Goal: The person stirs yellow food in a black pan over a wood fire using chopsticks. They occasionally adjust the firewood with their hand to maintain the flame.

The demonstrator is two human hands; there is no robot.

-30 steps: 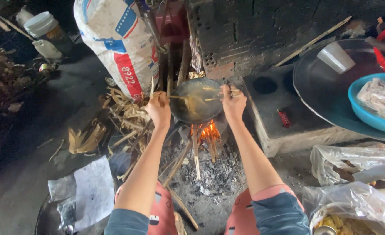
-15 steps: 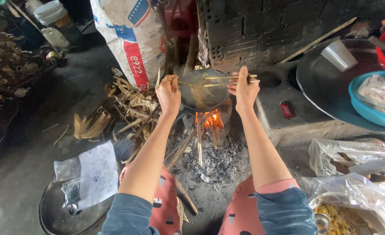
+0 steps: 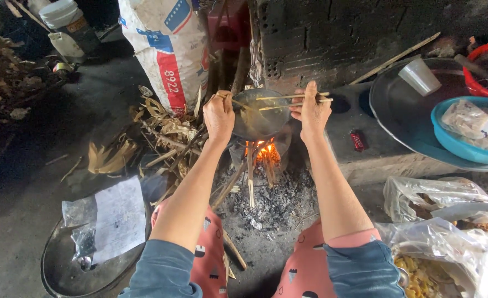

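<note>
In the upper middle of the frame, over the small fire [image 3: 261,152], sits my dark pan [image 3: 259,115]. My left hand [image 3: 219,116] is clenched on the pan's left rim, and my right hand [image 3: 312,110] grips a pair of long chopsticks [image 3: 288,101] that reach across the pan. Ash and burning sticks lie below the flames. To the left stands a big white sack [image 3: 169,47]; at the right edge a blue bowl [image 3: 453,140] rests on a round metal tray [image 3: 398,118].
</note>
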